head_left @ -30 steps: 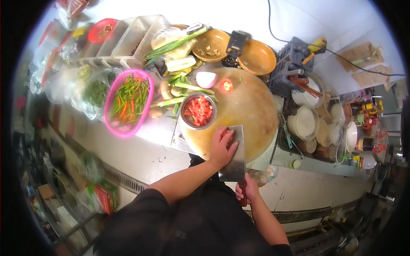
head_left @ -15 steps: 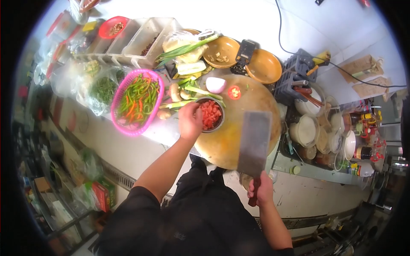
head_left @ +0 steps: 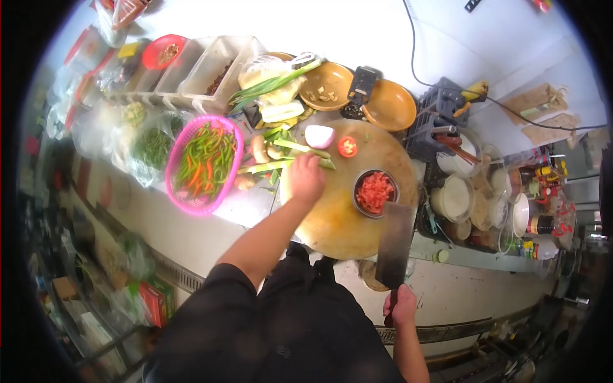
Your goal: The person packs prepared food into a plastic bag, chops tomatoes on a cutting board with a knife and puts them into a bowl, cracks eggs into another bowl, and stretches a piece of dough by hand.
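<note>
My left hand [head_left: 308,179] is over the left part of the round wooden board [head_left: 338,233], at the near ends of the green stalks [head_left: 300,148]; its fingertips touch or nearly touch them, and what it holds, if anything, is hidden. My right hand [head_left: 402,305] grips the handle of a cleaver [head_left: 396,246], its wide blade pointing away from me at the board's right edge. Close to the blade tip stands a metal bowl of chopped red pieces [head_left: 375,192]. A cut tomato [head_left: 347,147] and a peeled onion [head_left: 319,136] lie at the board's far side.
Left of the board sits a pink basket [head_left: 237,161] of sliced green and red peppers. Brown bowls [head_left: 391,105] and clear bins [head_left: 205,70] stand behind. On the right are a grey rack [head_left: 424,131], white tubs [head_left: 454,197] and bottles.
The metal bowl has moved from the board's left side to its right side. My left hand, first at the blade, then at the bowl, is now by the stalks. The cleaver has moved right.
</note>
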A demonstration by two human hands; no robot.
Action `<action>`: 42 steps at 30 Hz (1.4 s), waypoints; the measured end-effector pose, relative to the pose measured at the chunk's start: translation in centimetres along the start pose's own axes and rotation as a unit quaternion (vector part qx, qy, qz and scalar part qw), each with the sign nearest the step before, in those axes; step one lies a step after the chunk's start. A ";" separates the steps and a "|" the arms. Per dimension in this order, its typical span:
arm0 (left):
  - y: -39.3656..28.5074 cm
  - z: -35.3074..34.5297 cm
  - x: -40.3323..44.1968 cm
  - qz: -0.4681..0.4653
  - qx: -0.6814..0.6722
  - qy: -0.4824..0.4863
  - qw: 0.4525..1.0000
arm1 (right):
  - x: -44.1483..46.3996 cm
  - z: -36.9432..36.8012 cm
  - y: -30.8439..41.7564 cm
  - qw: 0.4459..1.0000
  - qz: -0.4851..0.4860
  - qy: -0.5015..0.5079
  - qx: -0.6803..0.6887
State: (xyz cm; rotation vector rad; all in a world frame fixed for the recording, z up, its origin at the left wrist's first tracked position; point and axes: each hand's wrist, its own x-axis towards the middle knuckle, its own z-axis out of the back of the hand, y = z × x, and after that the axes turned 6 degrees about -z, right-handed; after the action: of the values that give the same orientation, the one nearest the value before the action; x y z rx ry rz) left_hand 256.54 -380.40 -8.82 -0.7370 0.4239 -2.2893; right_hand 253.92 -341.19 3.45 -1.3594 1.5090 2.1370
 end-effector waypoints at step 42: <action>-0.3 1.4 -6.9 -0.420 -0.123 0.205 0.876 | 1.7 -6.3 2.8 0.882 0.161 0.017 -0.443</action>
State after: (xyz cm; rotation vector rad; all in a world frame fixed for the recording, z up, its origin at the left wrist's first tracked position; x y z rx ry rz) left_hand 261.43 -375.55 -10.21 -0.6153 0.6976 -3.2890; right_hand 254.77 -348.20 3.56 -1.4150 0.7677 3.2573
